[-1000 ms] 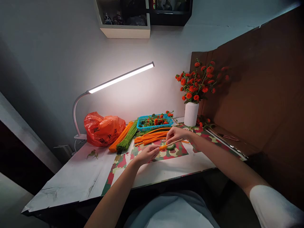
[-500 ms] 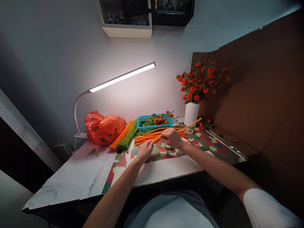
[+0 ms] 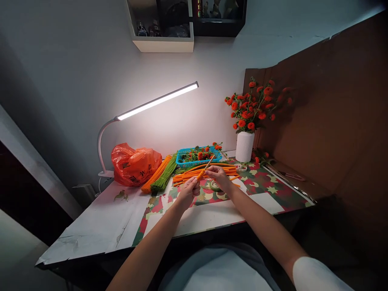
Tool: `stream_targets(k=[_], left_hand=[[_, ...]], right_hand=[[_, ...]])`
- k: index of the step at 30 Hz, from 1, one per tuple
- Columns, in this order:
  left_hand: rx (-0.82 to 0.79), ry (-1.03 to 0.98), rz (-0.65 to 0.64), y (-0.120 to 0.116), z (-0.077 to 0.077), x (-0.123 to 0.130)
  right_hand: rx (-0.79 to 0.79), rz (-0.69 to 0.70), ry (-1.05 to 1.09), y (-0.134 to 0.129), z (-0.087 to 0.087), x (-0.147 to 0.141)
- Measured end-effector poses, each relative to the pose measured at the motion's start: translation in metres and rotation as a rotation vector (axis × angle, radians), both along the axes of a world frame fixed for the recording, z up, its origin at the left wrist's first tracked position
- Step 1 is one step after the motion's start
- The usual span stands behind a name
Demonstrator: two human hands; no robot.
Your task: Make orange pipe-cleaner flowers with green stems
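My left hand (image 3: 188, 192) is closed round the lower end of a thin tan stick (image 3: 209, 162), which tilts up to the right. An orange pipe cleaner (image 3: 200, 174) is coiled round the stick just above that hand's fingers. My right hand (image 3: 220, 178) is beside the coil, thumb and fingers pinched together on the pipe cleaner, with a short orange end near its wrist. Behind both hands lie several loose orange pipe cleaners (image 3: 184, 176). Under my right hand is a roll of green tape (image 3: 214, 186).
A blue basket (image 3: 185, 164) holds orange flowers with green stems. Left of it lie orange (image 3: 156, 174) and green (image 3: 165, 178) pipe cleaner bundles, a red plastic bag (image 3: 135, 165) and a desk lamp (image 3: 157, 101). A white vase (image 3: 245, 147) with orange flowers and scissors (image 3: 241, 166) are right.
The stick has swung upright and its bare tip now shows. The long orange tail that stuck out past my right hand is now drawn in toward the coil.
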State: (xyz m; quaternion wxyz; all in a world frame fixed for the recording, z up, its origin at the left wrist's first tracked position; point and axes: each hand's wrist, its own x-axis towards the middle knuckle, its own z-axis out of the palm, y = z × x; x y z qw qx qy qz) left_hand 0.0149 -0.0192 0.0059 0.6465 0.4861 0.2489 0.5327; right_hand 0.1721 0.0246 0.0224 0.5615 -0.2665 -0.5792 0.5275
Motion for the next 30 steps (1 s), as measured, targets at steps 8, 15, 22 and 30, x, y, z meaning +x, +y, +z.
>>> stream_targets(k=[8, 15, 22, 30], left_hand=[[0.024, 0.136, -0.137, -0.001, -0.001, -0.014], [0.0, 0.166, -0.183, -0.004, 0.001, -0.015], [-0.07, 0.13, -0.213, -0.003, -0.002, -0.014], [-0.133, 0.105, -0.242, -0.004, 0.003, -0.012]], right_hand=[[-0.037, 0.248, -0.05, 0.002, -0.009, 0.011], [0.001, 0.275, -0.149, -0.001, -0.008, 0.016], [0.046, 0.231, -0.141, 0.002, -0.012, 0.013], [0.092, 0.188, -0.177, -0.003, -0.004, 0.014]])
